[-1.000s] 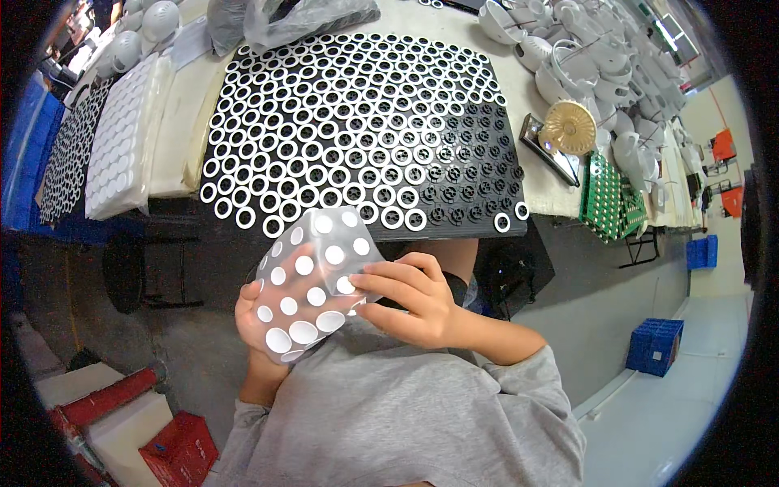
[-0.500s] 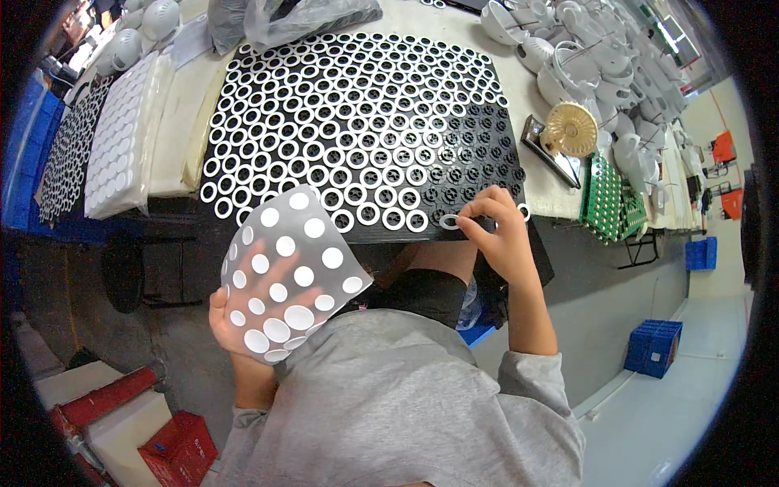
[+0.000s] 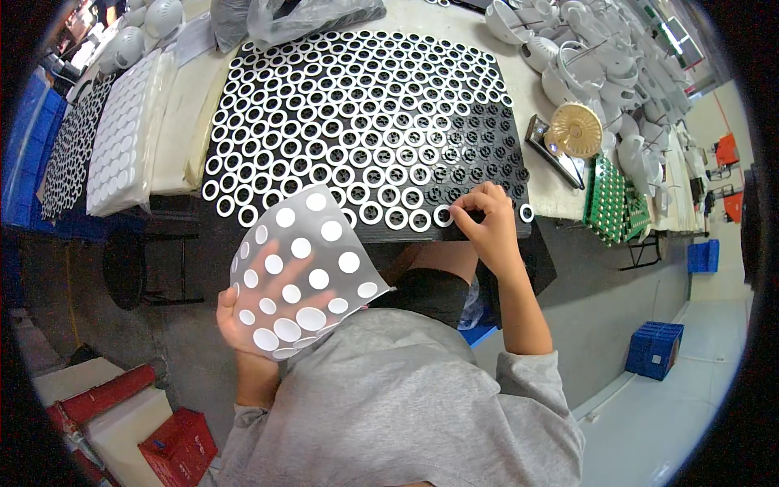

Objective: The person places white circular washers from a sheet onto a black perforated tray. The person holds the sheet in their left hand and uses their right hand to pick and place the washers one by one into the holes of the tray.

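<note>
My left hand [image 3: 235,325] holds a curved translucent sheet [image 3: 310,256] dotted with white discs; its spread fingers show through from behind. My right hand [image 3: 492,231] is pinched at the near edge of the black board, thumb and forefinger at the right rim of a white ring [image 3: 442,216]. This ring lies flat over a small round black part. White rings [image 3: 357,157] cover most of the black parts in front of me. At the right, a patch of black parts [image 3: 479,150] shows without rings. One more ring [image 3: 526,213] sits right of my right hand.
A pale gold fan [image 3: 576,130] and a dark phone-like device [image 3: 555,152] stand right of the board. Green circuit boards [image 3: 604,199] and piled white housings [image 3: 600,73] lie beyond. Stacked sheets of white discs [image 3: 122,146] are at left, a grey plastic bag [image 3: 300,18] behind.
My right hand has brought the white ring slightly left and up, and the ring now lies flatter on a black part. The sheet in my left hand has shifted a little right.
</note>
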A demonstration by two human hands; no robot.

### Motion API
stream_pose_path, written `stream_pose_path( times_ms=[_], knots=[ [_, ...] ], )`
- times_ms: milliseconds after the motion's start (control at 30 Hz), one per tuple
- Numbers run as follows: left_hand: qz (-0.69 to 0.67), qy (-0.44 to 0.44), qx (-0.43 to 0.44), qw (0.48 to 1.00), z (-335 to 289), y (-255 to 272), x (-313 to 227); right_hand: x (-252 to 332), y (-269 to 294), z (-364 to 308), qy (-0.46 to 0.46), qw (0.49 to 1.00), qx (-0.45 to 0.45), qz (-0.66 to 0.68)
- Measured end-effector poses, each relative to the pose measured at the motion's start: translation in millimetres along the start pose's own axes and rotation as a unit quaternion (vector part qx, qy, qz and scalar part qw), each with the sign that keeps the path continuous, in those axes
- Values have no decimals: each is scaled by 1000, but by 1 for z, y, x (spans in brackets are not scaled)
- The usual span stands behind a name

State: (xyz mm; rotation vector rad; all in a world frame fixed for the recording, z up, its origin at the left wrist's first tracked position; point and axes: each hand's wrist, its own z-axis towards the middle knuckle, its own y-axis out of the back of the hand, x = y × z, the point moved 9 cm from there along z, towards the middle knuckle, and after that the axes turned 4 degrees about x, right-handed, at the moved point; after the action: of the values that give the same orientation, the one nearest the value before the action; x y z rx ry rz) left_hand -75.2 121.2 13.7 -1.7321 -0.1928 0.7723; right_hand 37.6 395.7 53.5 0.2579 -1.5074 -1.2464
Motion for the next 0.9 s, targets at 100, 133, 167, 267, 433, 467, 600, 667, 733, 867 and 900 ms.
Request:
stream_pose_path(
  times_ms=[100, 133, 167, 267, 433, 467, 600, 667, 733, 867, 900],
  knots=[
    [5, 2, -1, 1000, 0, -1, 0, 0, -2, 0, -3, 1000, 1, 1],
    [8, 4, -2, 1000, 0, 0, 0, 1, -2, 0, -2, 1000, -1, 2],
    [10, 3, -2, 1000, 1, 1, 1, 1, -2, 0, 1, 1000, -4, 1],
    [14, 1, 2, 1000, 0, 2, 0, 2, -2, 0, 2, 1000, -6, -1],
    [1, 8, 12, 1000, 3, -3, 4, 5, -2, 0, 16, 999, -20, -39],
    [0, 9, 12, 1000, 2, -4, 2, 8, -2, 0, 21, 998, -23, -46],
    [-12, 23, 11, 1000, 1, -9, 2, 6, -1, 0, 14, 998, -32, -53],
    [-23, 35, 11, 999, -1, -9, 5, 8, -1, -1, 36, 996, -52, -62],
    [-38, 52, 19, 998, -4, -9, 10, 11, 1, -3, 32, 995, -58, -72],
    [-48, 82, 31, 995, -5, -12, 19, 44, 19, -16, 75, 989, -120, -33],
    [-49, 88, 35, 994, -5, -12, 21, 66, 24, -26, 132, 983, -128, 4]
  ],
)
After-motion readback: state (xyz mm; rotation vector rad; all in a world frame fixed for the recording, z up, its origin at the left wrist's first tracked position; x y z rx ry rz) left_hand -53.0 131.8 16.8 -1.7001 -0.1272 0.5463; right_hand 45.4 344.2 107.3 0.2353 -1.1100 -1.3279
